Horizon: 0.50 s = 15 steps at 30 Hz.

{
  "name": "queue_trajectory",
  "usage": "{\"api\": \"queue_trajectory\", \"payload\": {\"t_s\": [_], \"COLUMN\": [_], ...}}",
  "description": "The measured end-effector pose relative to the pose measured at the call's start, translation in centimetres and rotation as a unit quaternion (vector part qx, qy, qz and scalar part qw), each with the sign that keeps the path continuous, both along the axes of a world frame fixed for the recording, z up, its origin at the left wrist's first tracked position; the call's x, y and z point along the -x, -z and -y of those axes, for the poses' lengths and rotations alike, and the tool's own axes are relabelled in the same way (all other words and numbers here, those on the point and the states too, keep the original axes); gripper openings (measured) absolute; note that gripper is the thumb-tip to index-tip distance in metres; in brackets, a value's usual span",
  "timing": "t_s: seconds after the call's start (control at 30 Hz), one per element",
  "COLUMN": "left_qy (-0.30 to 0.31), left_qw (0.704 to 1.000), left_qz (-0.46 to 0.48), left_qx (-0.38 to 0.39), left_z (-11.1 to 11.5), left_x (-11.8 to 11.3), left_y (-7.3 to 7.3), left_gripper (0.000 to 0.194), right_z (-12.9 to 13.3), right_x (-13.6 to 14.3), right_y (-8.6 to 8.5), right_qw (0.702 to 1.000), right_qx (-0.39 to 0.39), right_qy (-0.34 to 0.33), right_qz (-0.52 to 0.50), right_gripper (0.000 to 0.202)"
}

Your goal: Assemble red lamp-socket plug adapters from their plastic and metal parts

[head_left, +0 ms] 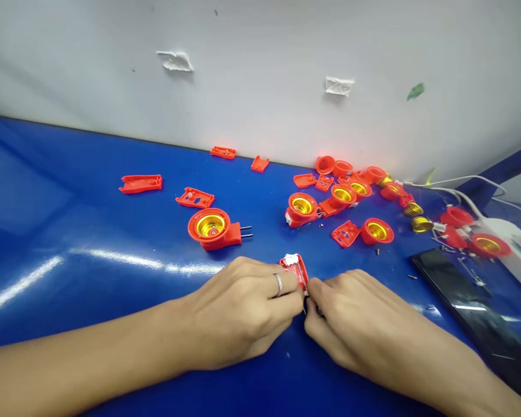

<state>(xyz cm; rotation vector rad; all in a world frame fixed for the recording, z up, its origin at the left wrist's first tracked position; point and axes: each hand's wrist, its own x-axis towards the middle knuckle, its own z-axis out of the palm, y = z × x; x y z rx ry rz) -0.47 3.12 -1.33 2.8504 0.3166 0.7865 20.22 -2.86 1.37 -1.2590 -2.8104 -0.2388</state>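
Between my hands is a red plastic lamp-holder housing [301, 269] with a white piece at its far end and a thin spring-like metal part along it. My left hand [252, 313], with a ring on one finger, closes its fingers on the housing's left side. At its near right end, my right hand [351, 315] pinches with thumb and forefinger; what sits in that pinch is mostly hidden. A thin metal pin pokes out between the fingertips. Just beyond my left hand lies a red lamp holder [212, 229] with a gold threaded socket and two plug pins pointing right.
Red covers [195, 198] lie at the back left. Several lamp holders [303, 208] and gold screw shells [422, 225] spread along the back right. A black phone-like slab [473, 318] lies at right, beside a white power strip [514, 243] with cables. A white wall [260, 75] bounds the blue table [91, 278].
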Motion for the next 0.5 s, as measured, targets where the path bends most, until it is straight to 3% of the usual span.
{"api": "queue_trajectory", "payload": {"t_s": [0.3, 0.4, 0.5], "left_qy": [0.02, 0.024, 0.019], "left_qw": [1.0, 0.999, 1.0], "left_qz": [-0.022, -0.025, -0.003], "left_qx": [0.004, 0.011, 0.024], "left_z": [-0.6, -0.7, -0.7], "left_x": [0.1, 0.0, 0.0], "left_y": [-0.3, -0.5, -0.5], "left_gripper": [0.029, 0.029, 0.022], "right_z": [-0.8, -1.3, -2.0], "right_x": [0.4, 0.6, 0.1], "right_y": [-1.4, -1.6, -1.8], "right_qw": [0.998, 0.992, 0.94], "right_qx": [0.046, 0.118, 0.287], "right_qy": [-0.039, 0.03, 0.133], "right_qz": [0.0, -0.041, -0.128], "right_gripper": [0.028, 0.03, 0.034]}}
